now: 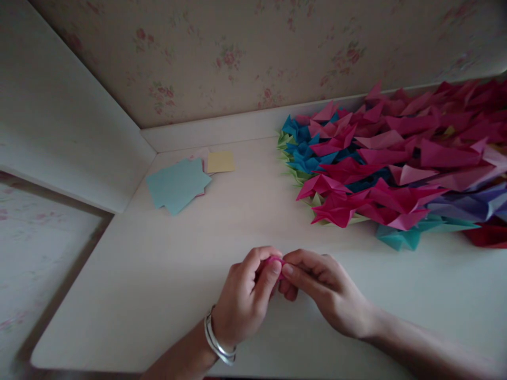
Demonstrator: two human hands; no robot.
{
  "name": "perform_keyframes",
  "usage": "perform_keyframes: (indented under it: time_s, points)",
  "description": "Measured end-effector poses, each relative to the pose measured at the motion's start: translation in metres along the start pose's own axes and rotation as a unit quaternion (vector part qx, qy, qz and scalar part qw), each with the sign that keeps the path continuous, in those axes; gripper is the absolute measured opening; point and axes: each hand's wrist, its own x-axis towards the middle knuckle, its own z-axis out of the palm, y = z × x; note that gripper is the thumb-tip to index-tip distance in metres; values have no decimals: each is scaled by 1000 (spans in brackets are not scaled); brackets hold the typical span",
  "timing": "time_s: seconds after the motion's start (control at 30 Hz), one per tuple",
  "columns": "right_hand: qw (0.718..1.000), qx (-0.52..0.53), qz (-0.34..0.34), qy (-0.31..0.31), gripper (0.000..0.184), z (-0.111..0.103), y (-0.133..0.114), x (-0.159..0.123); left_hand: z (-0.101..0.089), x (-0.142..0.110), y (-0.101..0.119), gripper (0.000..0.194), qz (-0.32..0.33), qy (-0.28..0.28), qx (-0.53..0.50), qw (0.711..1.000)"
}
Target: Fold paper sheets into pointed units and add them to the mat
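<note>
A small folded piece of pink paper [274,259] is pinched between both hands above the white table, and fingers cover most of it. My left hand [253,290], with silver bangles [217,338] at the wrist, grips it between thumb and curled fingers. From the other side my right hand [322,293] pinches its edge with thumb and forefinger. How the paper is folded cannot be made out. Beyond the hands lie many folded paper cranes [344,198] in pink, blue, green and purple, crowded together.
Light blue paper sheets [178,184] lie in a loose pile at the back left, beside a small yellow square of paper [221,161]. The white table [130,295] meets a flowered wall [222,68] behind and a white panel [67,105] at left.
</note>
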Motion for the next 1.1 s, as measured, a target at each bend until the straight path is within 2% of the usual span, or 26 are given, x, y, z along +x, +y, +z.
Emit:
perform_keyframes:
  time_s: [0.1, 0.17, 0.23, 0.33, 0.47, 0.57, 0.67, 0.77, 0.97, 1.1]
  points:
    - [999, 38, 6, 31, 30, -1, 0, 3, -1, 2, 1, 36, -63, -18, -63, 996]
    - [998, 47, 13, 30, 29, 0, 1, 4, -2, 3, 2, 38, -79, -26, -68, 994]
    - [999, 34, 15, 26, 30, 1, 3, 5, -2, 3, 2, 35, -64, -28, -42, 997]
    - [999, -40, 7, 30, 32, 2, 5, 4, -3, 3, 2, 31, -28, -22, 2, 999]
    - [994, -99, -32, 36, 31, 2, 6, 1, -1, 4, 2, 34, -58, -28, -33, 997]
    - [991, -101, -51, 70, 32, 1, 6, 0, -1, 5, 4, 36, -73, -27, -65, 995]
    - [989, -88, -55, 101, 33, 0, 7, 0, -2, 5, 5, 32, -35, -25, -38, 998]
    - [993, -62, -44, 94, 33, 0, 9, 2, -3, 3, 6, 31, -7, -31, -25, 999]
    - [996, -64, -38, 46, 39, 4, 8, 2, -1, 0, 9, 31, -11, -46, -47, 998]
    - [994, -76, -56, 60, 38, 7, 8, 0, 1, 1, 10, 34, -27, -52, -72, 996]
